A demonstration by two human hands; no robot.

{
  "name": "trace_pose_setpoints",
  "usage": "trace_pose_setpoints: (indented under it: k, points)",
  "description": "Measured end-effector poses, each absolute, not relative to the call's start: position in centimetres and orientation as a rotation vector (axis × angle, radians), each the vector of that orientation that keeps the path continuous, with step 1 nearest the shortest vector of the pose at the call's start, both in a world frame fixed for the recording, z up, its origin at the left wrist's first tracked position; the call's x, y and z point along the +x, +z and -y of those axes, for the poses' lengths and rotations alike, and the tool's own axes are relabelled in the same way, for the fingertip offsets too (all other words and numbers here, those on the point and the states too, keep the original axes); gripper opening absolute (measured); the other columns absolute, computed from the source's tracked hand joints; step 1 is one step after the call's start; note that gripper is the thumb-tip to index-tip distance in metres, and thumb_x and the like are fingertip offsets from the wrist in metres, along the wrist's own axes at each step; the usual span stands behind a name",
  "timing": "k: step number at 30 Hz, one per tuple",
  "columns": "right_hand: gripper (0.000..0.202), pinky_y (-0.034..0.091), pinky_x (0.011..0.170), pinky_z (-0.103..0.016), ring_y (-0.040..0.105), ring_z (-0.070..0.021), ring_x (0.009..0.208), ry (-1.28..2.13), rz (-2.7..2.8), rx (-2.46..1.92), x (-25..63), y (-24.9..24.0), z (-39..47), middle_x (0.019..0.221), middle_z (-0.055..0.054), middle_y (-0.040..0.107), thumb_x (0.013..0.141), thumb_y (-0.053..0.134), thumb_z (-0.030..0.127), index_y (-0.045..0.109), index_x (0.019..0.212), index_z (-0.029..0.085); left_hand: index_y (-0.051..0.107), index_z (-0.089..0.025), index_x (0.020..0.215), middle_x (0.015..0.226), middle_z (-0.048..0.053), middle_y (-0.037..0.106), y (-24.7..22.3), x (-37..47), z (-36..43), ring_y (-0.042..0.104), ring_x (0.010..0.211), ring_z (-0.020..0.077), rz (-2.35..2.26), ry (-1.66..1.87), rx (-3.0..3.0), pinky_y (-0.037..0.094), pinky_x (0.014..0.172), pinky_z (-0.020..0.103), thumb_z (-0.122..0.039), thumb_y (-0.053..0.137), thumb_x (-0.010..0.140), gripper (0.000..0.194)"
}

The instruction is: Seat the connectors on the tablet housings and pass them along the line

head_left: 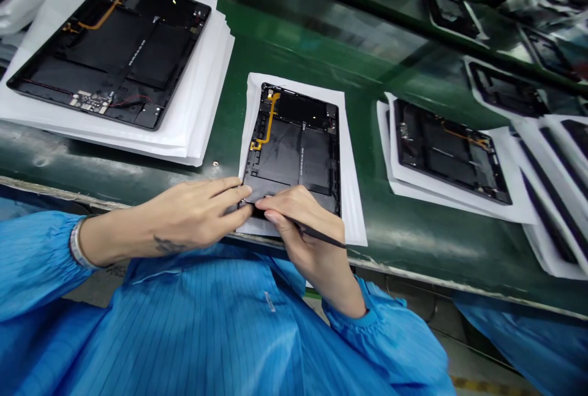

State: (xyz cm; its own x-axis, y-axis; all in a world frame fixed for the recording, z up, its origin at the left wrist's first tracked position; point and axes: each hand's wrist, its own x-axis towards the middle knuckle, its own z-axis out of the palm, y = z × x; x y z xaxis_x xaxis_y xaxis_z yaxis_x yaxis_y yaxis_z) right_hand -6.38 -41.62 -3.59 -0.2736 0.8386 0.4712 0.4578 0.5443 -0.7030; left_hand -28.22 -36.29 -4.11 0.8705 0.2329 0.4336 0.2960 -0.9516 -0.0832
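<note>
A black device housing (pixel 289 151) with an orange flex cable (pixel 272 120) lies on a white sheet (pixel 353 200) near the bench's front edge. My right hand (pixel 307 224) pinches dark tweezers (pixel 321 235) over the housing's lower end; their tips are hard to make out. From the left, my left hand (pixel 206 209) reaches in with its fingers apart, fingertips resting on the housing's lower left corner. The parts beneath the fingers are hidden.
At the left, a larger-looking open housing (pixel 119 53) rests on stacked white sheets (pixel 209 102). Another housing (pixel 450 151) lies on sheets to the right, with several more beyond. A tiny piece (pixel 215 164) sits on the green bench (pixel 294 46).
</note>
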Motion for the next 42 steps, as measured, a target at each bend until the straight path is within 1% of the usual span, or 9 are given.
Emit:
trace_pose_setpoints:
  k: [4,10,14,20,30,33,37,40,42]
  points:
    - [0.016,0.054,0.082,-0.037,0.069,-0.0176,0.084,0.584,1.901,-1.042,-5.8,-3.7,41.8,0.093,-0.003,0.076,0.095,0.059,0.012,0.071,0.101,0.021,0.061,-0.011,0.124,0.127,0.008,0.07,-4.4,-29.0,36.1,0.066,0.118,0.0179,0.447,-0.708,-2.927,0.051,0.103,0.028,-0.007,0.037,0.102,0.032]
    - [0.017,0.056,0.082,-0.036,0.069,-0.0174,0.083,0.543,1.835,-1.22,-3.2,-3.2,43.5,0.091,-0.003,0.076,0.093,0.061,0.011,0.073,0.099,0.022,0.068,-0.006,0.11,0.112,0.011,0.074,-3.7,-27.9,36.0,0.07,0.102,0.0249,0.373,-0.674,-2.872,0.056,0.083,0.034,-0.006,0.044,0.099,0.026]
    - [0.017,0.056,0.083,-0.039,0.069,-0.018,0.083,0.53,1.84,-1.25,-2.6,-3.3,44.3,0.093,-0.004,0.076,0.093,0.061,0.012,0.073,0.101,0.021,0.071,-0.008,0.101,0.104,0.011,0.074,-3.0,-27.1,35.6,0.068,0.097,0.0258,0.327,-0.621,-2.828,0.054,0.08,0.037,-0.008,0.046,0.098,0.025]
    - [0.016,0.055,0.082,-0.037,0.067,-0.0174,0.085,0.431,1.863,-1.215,-3.1,-3.4,44.2,0.092,-0.004,0.074,0.094,0.059,0.01,0.07,0.101,0.02,0.069,-0.005,0.11,0.105,0.013,0.074,-3.0,-25.4,35.8,0.068,0.089,0.0217,0.271,-0.641,-2.852,0.051,0.073,0.033,-0.005,0.038,0.1,0.032]
    - [0.015,0.055,0.078,-0.036,0.063,-0.0204,0.085,0.254,2.231,-1.162,-3.3,-2.7,44.8,0.087,-0.008,0.072,0.097,0.055,0.015,0.069,0.103,0.013,0.069,-0.009,0.116,0.109,0.014,0.073,-4.0,-25.6,36.3,0.069,0.1,0.024,0.298,-0.672,-2.985,0.054,0.086,0.037,-0.008,0.045,0.099,0.029]
    - [0.016,0.054,0.079,-0.035,0.066,-0.0177,0.084,0.403,1.849,-1.17,-2.8,-3.7,44.4,0.09,-0.005,0.074,0.095,0.059,0.012,0.071,0.103,0.019,0.063,-0.018,0.133,0.132,0.012,0.065,-3.8,-26.2,35.8,0.057,0.13,0.0272,0.694,-0.81,-3.245,0.047,0.109,0.047,-0.01,0.043,0.098,0.042]
    - [0.019,0.053,0.073,-0.031,0.065,-0.0158,0.081,0.514,1.55,-1.217,-2.7,-4.3,44.3,0.086,-0.002,0.075,0.096,0.057,0.014,0.074,0.098,0.023,0.032,-0.03,0.158,0.166,0.006,0.027,-2.1,-25.8,34.2,0.029,0.152,0.0321,1.965,-1.184,-3.401,0.037,0.121,0.052,-0.03,0.058,0.094,0.069]
    - [0.019,0.054,0.073,-0.031,0.066,-0.016,0.082,0.556,1.505,-1.213,-2.9,-4.3,44.5,0.087,-0.002,0.076,0.096,0.057,0.018,0.075,0.097,0.024,0.019,-0.033,0.161,0.168,0.004,0.019,-0.7,-24.8,32.8,0.035,0.149,0.0293,2.831,-1.42,-3.131,0.047,0.114,0.044,-0.037,0.072,0.087,0.091]
    - [0.018,0.055,0.073,-0.031,0.067,-0.0163,0.082,0.563,1.469,-1.213,-3.0,-4.4,44.5,0.087,-0.002,0.076,0.096,0.058,0.021,0.075,0.096,0.024,0.016,-0.032,0.161,0.167,0.006,0.021,-0.2,-24.2,31.8,0.043,0.144,0.027,3.051,-1.584,-2.933,0.057,0.104,0.04,-0.034,0.078,0.082,0.101]
